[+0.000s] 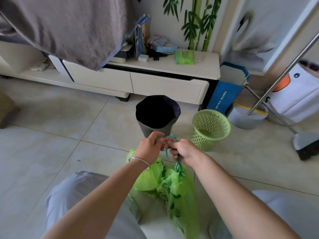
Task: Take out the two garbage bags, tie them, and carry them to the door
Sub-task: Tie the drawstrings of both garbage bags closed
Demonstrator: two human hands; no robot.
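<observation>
Far left: grey cloth (69,26) draped over the low cream TV cabinet (165,83), its two drawer fronts shut. Small white device (38,67) on the cabinet's lower shelf at left.

On the cabinet top, right of the cloth: upright booklets (140,38), a few boxes (159,41), a white charger (143,58), then a folded green pack (183,56).

Floor centre: dark bin (158,114), upright, mouth open, inside too dark to read.

Just in front of it, the person crouches, knees either side of the frame. Left hand (149,148), silver bangle (140,162) on the wrist, fingers curled, pinching the teal drawstring (170,149). Right hand (185,151) touching it, fingers also curled round the same drawstring; loops run between the two hands.

Below the hands: two green garbage bags (172,187), between the knees, touching each other. The right-hand bag's neck is cinched and hangs from the string. Can't tell whether the left bag is tied.

Right of the dark bin: green mesh basket (211,128), upright on the tile, apart from the bags.

Behind that: blue paper bag (227,90) leaning at the cabinet end, grey round tub (246,119) beside it.

Far right: metal pole (283,73) running diagonally, dustpan (306,145) on the floor.
</observation>
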